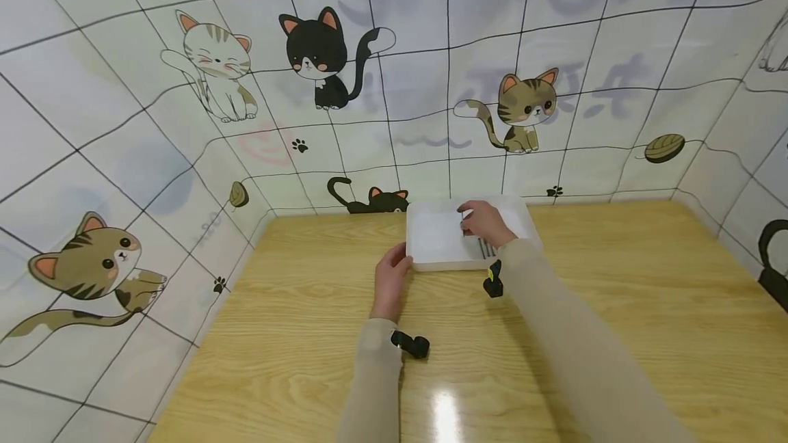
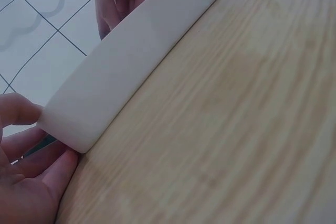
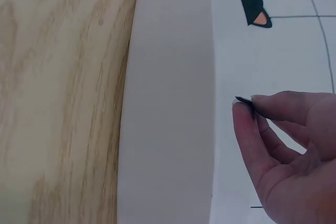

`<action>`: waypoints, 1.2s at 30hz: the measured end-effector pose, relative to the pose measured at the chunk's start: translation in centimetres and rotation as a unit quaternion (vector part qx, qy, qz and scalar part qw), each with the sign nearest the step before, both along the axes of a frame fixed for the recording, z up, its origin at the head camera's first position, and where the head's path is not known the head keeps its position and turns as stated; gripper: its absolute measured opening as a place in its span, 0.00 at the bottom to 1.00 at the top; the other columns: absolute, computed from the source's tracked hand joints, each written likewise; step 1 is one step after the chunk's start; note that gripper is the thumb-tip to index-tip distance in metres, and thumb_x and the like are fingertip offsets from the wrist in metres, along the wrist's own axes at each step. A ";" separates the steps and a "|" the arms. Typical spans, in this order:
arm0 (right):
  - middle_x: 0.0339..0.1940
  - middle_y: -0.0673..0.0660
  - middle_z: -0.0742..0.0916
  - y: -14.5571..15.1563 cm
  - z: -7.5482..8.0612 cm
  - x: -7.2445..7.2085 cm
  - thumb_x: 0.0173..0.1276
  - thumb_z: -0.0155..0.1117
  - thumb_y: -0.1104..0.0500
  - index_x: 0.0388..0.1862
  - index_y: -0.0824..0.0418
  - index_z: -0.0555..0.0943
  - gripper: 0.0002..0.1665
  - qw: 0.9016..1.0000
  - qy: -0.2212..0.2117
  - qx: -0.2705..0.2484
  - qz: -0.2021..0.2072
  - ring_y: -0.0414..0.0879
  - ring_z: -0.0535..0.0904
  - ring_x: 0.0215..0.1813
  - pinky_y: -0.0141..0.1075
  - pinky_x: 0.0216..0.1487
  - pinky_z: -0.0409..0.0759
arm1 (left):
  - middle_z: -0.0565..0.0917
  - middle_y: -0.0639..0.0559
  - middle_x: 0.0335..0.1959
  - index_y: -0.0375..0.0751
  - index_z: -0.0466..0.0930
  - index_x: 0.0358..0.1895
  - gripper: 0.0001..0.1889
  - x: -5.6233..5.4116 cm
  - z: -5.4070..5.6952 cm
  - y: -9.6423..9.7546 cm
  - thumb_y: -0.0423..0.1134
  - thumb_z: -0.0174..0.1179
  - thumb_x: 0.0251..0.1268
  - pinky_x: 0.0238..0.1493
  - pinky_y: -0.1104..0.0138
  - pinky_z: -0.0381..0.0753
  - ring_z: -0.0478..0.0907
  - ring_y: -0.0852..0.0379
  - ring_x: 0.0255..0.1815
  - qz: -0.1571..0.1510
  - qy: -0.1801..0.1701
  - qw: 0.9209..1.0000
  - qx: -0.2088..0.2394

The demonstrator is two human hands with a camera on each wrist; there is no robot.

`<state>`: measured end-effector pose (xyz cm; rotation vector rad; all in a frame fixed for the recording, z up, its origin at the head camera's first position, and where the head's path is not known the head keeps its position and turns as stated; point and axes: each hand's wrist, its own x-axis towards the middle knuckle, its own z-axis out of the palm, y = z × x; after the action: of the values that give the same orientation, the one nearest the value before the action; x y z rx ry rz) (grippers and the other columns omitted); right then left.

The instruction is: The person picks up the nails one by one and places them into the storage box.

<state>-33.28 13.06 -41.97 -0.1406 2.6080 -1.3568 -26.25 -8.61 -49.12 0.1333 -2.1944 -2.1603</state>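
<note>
A shallow white rectangular tray (image 1: 436, 230) sits at the back of the table. My left hand (image 1: 390, 284) holds its front left corner, the thumb at the front and the fingers along the side; the left wrist view shows the fingers (image 2: 21, 148) against that corner. Over the tray, right of its middle, my right hand (image 1: 488, 222) pinches a thin, dark item (image 3: 245, 100) between thumb and fingertips. Most of that item is hidden, so I cannot tell its kind. Several thin dark sticks (image 1: 486, 247) lie in the tray's right part, partly covered by the right hand and wrist.
Behind the tray rises a white tiled-pattern wall covering (image 1: 418, 87) with cartoon cats. The light wooden table (image 1: 308, 333) spreads in front and to both sides. Small black wrist devices (image 1: 411, 345) are worn at both cuffs.
</note>
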 end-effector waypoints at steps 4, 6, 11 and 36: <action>0.43 0.66 0.80 0.4 -0.1 -0.7 0.61 0.53 0.70 0.59 0.67 0.68 0.25 0.999 -0.019 0.020 -0.016 0.55 0.80 0.40 0.44 0.42 0.77 | 0.74 0.51 0.54 0.44 0.72 0.57 0.20 0.0 -0.1 0.2 0.36 0.54 0.61 0.55 0.62 0.67 0.69 0.58 0.54 -0.003 0.002 1.000 0.005; 0.41 0.66 0.81 0.7 -0.2 -1.1 0.60 0.53 0.70 0.58 0.68 0.69 0.25 0.999 -0.020 0.039 -0.016 0.55 0.81 0.39 0.43 0.41 0.78 | 0.74 0.52 0.54 0.44 0.72 0.57 0.19 0.2 -0.1 0.3 0.36 0.54 0.61 0.55 0.62 0.67 0.69 0.58 0.54 -0.004 0.000 1.000 0.004; 0.32 0.63 0.83 0.9 -0.6 -2.0 0.57 0.54 0.68 0.56 0.70 0.70 0.25 0.994 0.009 0.110 -0.004 0.50 0.82 0.30 0.36 0.31 0.78 | 0.74 0.54 0.54 0.46 0.72 0.58 0.19 0.3 -0.2 0.6 0.37 0.53 0.62 0.55 0.62 0.67 0.69 0.58 0.55 -0.009 -0.009 1.000 0.000; 0.48 0.68 0.79 -1.6 -1.1 -1.5 0.58 0.51 0.68 0.49 0.73 0.75 0.20 0.982 0.024 0.185 -0.007 0.55 0.75 0.40 0.42 0.37 0.75 | 0.75 0.52 0.54 0.44 0.71 0.58 0.20 -0.4 -0.4 -0.1 0.37 0.53 0.61 0.54 0.62 0.69 0.70 0.58 0.54 0.003 0.005 1.000 -0.008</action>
<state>-34.81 11.44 -43.10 -0.0993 2.8493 -0.8575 -26.62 -8.69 -49.55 0.1273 -2.2016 -2.1359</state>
